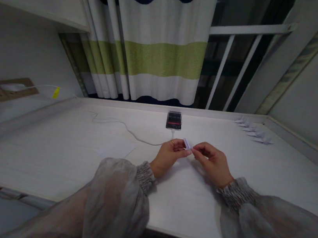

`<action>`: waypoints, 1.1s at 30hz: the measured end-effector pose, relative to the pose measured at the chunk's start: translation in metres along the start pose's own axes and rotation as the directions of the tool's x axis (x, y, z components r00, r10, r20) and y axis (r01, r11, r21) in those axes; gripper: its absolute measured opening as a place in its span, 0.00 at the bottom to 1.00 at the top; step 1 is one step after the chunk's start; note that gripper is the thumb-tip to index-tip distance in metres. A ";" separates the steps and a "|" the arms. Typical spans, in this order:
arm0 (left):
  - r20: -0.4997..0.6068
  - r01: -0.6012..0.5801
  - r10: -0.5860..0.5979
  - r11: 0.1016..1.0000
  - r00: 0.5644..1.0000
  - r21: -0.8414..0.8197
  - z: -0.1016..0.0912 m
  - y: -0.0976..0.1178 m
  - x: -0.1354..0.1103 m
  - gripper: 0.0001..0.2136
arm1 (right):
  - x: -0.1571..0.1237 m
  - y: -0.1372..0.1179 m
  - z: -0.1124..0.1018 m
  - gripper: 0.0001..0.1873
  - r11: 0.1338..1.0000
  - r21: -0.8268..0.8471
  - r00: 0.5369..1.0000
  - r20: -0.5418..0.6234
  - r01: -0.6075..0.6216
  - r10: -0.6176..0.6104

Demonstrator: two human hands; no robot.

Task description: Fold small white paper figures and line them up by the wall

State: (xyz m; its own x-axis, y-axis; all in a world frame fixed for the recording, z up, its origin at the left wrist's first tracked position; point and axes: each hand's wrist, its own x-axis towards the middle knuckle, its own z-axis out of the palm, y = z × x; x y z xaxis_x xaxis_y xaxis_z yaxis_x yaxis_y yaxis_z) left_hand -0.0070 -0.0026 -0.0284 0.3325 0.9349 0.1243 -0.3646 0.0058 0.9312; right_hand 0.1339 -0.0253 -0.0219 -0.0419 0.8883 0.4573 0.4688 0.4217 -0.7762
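A small folded piece of pale paper [187, 144] is held just above the white desk [51, 167], near its middle. My left hand [168, 156] pinches the paper from the left, with a ring on one finger. From the right, my right hand [213, 164] pinches the same piece with its fingertips. Both hands have curled fingers and sit close together. Grey sheer sleeves cover both forearms.
A phone [174, 120] lies behind the hands with a white cable [122, 125] running left. Several folded paper figures [253, 131] line the far right of the desk. A flat paper sheet [115, 149] lies left of the hands. A striped curtain [156, 55] hangs behind, and a wall socket strip [0, 90] is on the left.
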 end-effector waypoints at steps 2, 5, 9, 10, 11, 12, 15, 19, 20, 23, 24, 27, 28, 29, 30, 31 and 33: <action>-0.010 -0.002 0.002 1.000 1.000 -0.001 0.000 0.001 0.000 0.14 | -0.001 0.000 -0.001 0.09 1.000 0.026 1.000 0.020 0.014 -0.015; -0.020 -0.007 0.007 1.000 1.000 -0.009 0.000 0.001 0.001 0.14 | -0.002 0.000 -0.001 0.07 0.998 0.042 0.998 0.039 0.048 -0.050; -0.030 -0.017 0.017 1.000 0.999 -0.014 0.000 0.000 0.000 0.13 | -0.001 0.002 0.000 0.07 0.994 0.107 0.998 0.053 0.030 -0.036; -0.034 -0.018 0.018 1.000 0.999 -0.014 0.000 0.000 0.000 0.13 | -0.001 0.003 0.000 0.08 0.990 0.139 0.998 0.062 0.010 -0.019; -0.038 -0.018 0.018 1.000 0.999 -0.016 0.000 0.000 0.000 0.12 | -0.001 0.003 0.000 0.08 0.984 0.176 0.997 0.073 -0.016 0.004; -0.041 -0.018 0.017 1.000 0.999 -0.019 0.000 0.000 -0.001 0.12 | -0.001 0.003 0.000 0.09 0.975 0.216 0.996 0.083 -0.048 0.030; -0.041 -0.017 0.015 0.999 0.999 -0.030 -0.001 -0.001 -0.001 0.11 | 0.000 0.001 0.000 0.13 0.933 0.325 0.986 0.114 -0.153 0.122; -0.035 -0.015 0.015 1.000 0.999 -0.027 -0.002 -0.002 -0.001 0.12 | 0.000 -0.002 0.000 0.15 0.894 0.382 0.972 0.129 -0.232 0.198; -0.036 -0.016 0.015 0.999 0.999 -0.028 -0.002 -0.002 -0.001 0.12 | 0.000 -0.003 0.000 0.15 0.889 0.390 0.970 0.130 -0.239 0.204; -0.039 -0.024 0.023 0.999 0.999 -0.035 -0.002 -0.003 0.000 0.12 | 0.000 -0.003 0.000 0.15 0.881 0.409 0.970 0.136 -0.240 0.201; -0.038 -0.028 0.026 0.999 0.999 -0.036 -0.002 -0.003 0.000 0.12 | 0.000 -0.003 0.000 0.15 0.881 0.408 0.970 0.136 -0.239 0.200; -0.027 -0.034 0.034 0.999 0.999 -0.027 -0.002 -0.003 0.000 0.11 | 0.000 -0.003 0.001 0.15 0.889 0.388 0.969 0.123 -0.245 0.213; -0.025 -0.035 0.034 0.999 0.999 -0.024 -0.002 -0.004 0.000 0.11 | 0.000 -0.002 0.001 0.15 0.890 0.382 0.968 0.117 -0.248 0.220; -0.025 -0.035 0.034 0.999 0.999 -0.022 -0.002 -0.004 0.000 0.11 | 0.000 -0.002 0.001 0.15 0.891 0.378 0.968 0.114 -0.252 0.225; -0.025 -0.031 0.030 0.999 0.999 -0.024 -0.002 -0.004 0.000 0.11 | 0.001 -0.002 0.001 0.15 0.890 0.378 0.967 0.114 -0.255 0.229; -0.028 -0.030 0.030 0.999 0.999 -0.029 -0.002 -0.004 0.000 0.11 | 0.001 -0.002 0.001 0.14 0.889 0.379 0.966 0.114 -0.259 0.232; -0.025 -0.022 0.021 0.999 0.999 -0.041 -0.002 -0.004 0.000 0.11 | 0.001 -0.003 0.001 0.14 0.884 0.383 0.963 0.115 -0.268 0.242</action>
State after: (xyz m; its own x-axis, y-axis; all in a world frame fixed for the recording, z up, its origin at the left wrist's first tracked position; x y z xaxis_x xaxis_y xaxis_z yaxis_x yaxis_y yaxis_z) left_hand -0.0076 -0.0016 -0.0329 0.3023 0.9435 0.1355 -0.4074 -0.0006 0.9132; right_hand 0.1318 -0.0256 -0.0200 -0.0283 0.9789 0.2025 0.0878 0.2043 -0.9750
